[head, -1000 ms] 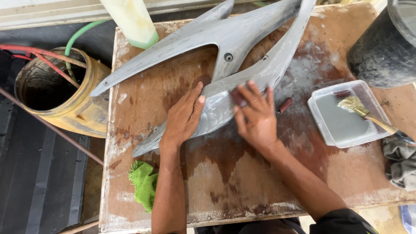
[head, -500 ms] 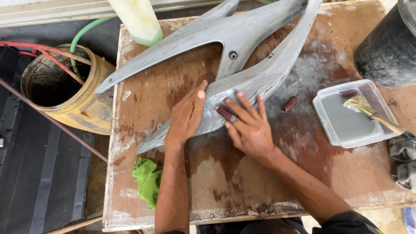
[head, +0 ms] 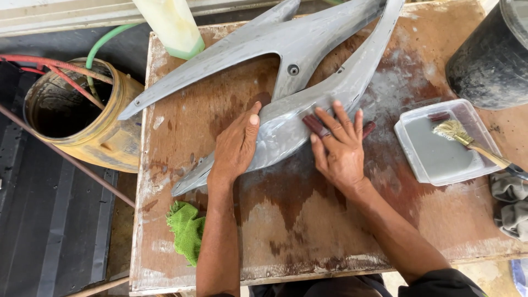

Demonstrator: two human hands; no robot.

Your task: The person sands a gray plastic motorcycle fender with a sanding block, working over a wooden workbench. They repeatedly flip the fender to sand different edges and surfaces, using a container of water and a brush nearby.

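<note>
My left hand [head: 236, 146] lies flat, steadying the grey forked plastic panel [head: 291, 49]; my right hand [head: 338, 151] presses dark-red sandpaper [head: 314, 124] against it, fingers spread.

- We see a grey plastic panel [head: 297, 115], matt and wet-streaked.
- We see a worn, stained wooden board [head: 308, 220] beneath it.
- We note dark red abrasive paper [head: 316, 125], rough.
- We see a clear glossy plastic tray [head: 440, 148] and green cloth [head: 187, 228].
</note>
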